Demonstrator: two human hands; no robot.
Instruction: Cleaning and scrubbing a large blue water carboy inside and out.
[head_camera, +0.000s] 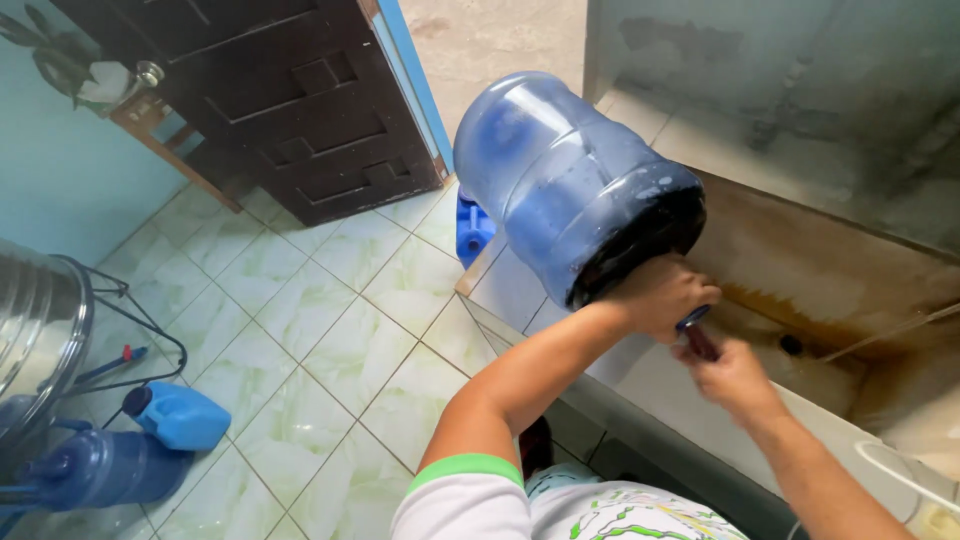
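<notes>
1. Over the stained wash basin (800, 270), the big blue water jug (570, 180) is lying tipped, neck towards the person, base pointing up and away.
2. Left hand (660, 295) is clamping round the jug's neck, bearing its weight.
3. Right hand (730, 375) is closing on a dark brush handle (697, 335) at the mouth; scrubbing looks underway, and next comes turning the jug.
4. Basin edge is sitting just below; tiled floor (330, 330) lies open leftward.

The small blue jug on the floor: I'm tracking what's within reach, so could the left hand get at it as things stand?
Probably not. The left hand is up at the neck of the big bottle over the basin, while the small jug lies far off on the floor tiles; it would have to let go and stoop.
</notes>
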